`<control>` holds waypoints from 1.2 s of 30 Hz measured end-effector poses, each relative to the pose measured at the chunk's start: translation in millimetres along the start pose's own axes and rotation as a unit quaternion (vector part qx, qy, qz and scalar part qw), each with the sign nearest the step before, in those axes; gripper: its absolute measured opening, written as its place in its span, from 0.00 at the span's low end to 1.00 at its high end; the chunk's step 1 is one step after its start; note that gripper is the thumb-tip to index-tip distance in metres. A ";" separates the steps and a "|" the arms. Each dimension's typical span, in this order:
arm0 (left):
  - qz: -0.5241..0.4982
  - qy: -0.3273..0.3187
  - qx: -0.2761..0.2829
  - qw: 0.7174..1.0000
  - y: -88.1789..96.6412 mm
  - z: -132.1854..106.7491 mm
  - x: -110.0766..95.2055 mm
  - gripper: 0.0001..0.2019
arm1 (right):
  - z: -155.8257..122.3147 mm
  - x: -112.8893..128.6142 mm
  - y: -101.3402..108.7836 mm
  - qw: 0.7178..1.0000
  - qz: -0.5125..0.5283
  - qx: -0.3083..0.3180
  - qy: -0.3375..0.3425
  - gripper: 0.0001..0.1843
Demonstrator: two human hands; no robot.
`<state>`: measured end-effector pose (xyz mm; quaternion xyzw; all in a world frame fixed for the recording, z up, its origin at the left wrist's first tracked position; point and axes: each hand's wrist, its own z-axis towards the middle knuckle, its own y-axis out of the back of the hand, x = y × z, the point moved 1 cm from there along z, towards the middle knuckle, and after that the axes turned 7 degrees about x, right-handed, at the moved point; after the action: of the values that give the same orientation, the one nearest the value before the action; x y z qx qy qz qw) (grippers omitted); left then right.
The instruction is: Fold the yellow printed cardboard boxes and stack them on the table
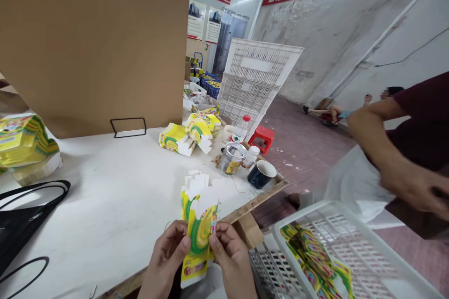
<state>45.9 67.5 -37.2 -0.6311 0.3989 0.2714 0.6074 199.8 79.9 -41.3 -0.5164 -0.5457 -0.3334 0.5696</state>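
Note:
My left hand and my right hand both pinch a flat yellow and green printed carton blank at the near edge of the white table. The blank stands upright between my thumbs, its white flaps pointing up. Each hand grips one side edge of it.
Folded yellow cartons lie further back by a brown cardboard sheet. A glass jar, a dark mug and a bottle stand at the table's right edge. A white crate holds printed blanks. Another person's arm reaches in from the right. A black bag lies left.

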 end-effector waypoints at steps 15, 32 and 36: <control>-0.186 0.152 -0.008 0.971 1.5 -5.4 9.7 0.18 | -8.3 28.6 4.0 0.889 -0.423 -0.008 0.172 0.24; -0.040 0.056 -0.041 0.997 -15.0 -0.3 4.7 0.22 | 4.1 13.9 0.0 0.979 -0.198 -0.007 0.045 0.23; 0.085 0.007 0.014 0.996 -12.2 -3.1 3.8 0.23 | 3.4 4.8 2.7 0.976 -0.208 -0.057 0.021 0.25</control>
<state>57.6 63.1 -33.3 -0.5884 0.4595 0.3122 0.5876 202.3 84.7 -37.7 -0.4158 -0.6090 -0.4859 0.4691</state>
